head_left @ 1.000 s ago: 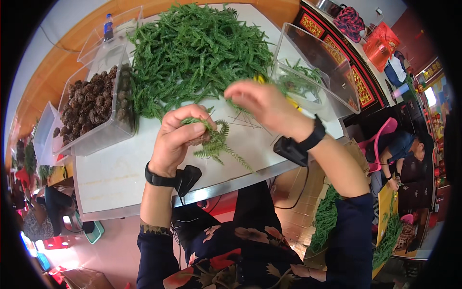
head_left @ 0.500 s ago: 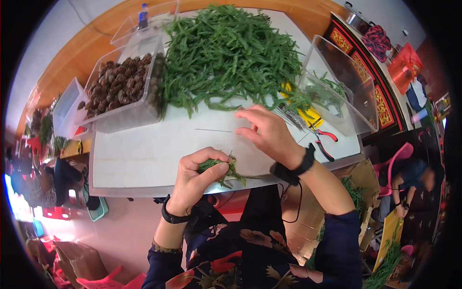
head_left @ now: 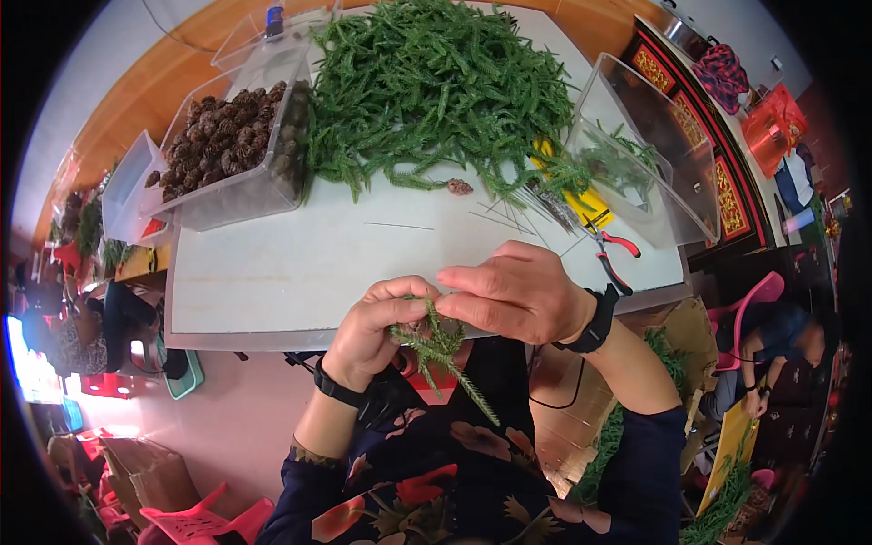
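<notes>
My left hand (head_left: pixel 361 334) is closed round a small bunch of green artificial fir sprigs (head_left: pixel 440 345), its stem ends up between thumb and fingers, one long tip hanging over the table's near edge. My right hand (head_left: pixel 522 295) meets it from the right, thumb and fingertips pinched together at the top of the bunch. Whatever sits between those fingertips is hidden. Beyond the hands lie a single thin wire (head_left: pixel 400 225) and a small brown pine cone (head_left: pixel 460 186). Several more loose wires (head_left: pixel 509 218) fan out to the right of the cone.
A large heap of fir sprigs (head_left: pixel 436 91) covers the table's far middle. To its left stands a clear bin of pine cones (head_left: pixel 272 195); to its right, another clear bin (head_left: pixel 681 204) with some sprigs. Red-handled pliers (head_left: pixel 615 259) lie beside a yellow packet (head_left: pixel 595 215).
My right hand has come back from the table's middle to the sprigs in my left hand, uncovering the pine cone. The bunch has turned, its long tip now pointing towards me.
</notes>
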Available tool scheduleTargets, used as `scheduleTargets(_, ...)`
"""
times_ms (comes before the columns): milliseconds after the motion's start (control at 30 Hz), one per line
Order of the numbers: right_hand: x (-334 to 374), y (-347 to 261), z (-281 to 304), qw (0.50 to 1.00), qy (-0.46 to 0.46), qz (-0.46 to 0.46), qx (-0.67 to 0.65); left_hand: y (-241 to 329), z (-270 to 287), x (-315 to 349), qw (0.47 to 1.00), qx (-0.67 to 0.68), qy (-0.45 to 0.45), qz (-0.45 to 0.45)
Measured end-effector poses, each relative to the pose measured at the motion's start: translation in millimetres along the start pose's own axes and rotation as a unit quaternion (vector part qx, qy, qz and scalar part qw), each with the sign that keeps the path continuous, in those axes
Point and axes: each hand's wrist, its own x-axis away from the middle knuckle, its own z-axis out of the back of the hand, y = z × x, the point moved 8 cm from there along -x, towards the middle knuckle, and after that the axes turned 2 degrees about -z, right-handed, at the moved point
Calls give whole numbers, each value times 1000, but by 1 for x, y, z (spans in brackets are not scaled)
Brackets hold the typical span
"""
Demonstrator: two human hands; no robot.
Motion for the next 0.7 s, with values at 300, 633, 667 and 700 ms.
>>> scheduleTargets(300, 41, 33, -40, 761, 11, -510, -401, 14, -1, 7, 975, -158, 96, -121)
scheduleTargets(633, 78, 45, -24, 657, 105, -505, -550, -1, -36, -12, 933, -258, 138, -211)
scheduleTargets(667, 85, 48, -23, 620, 89, -530, -572, -5, -37, -16, 933, -263, 134, -205)
scheduleTargets(700, 93, 50, -23, 581, 72, -553, -593, -10, -39, -20, 933, -279, 121, -191)
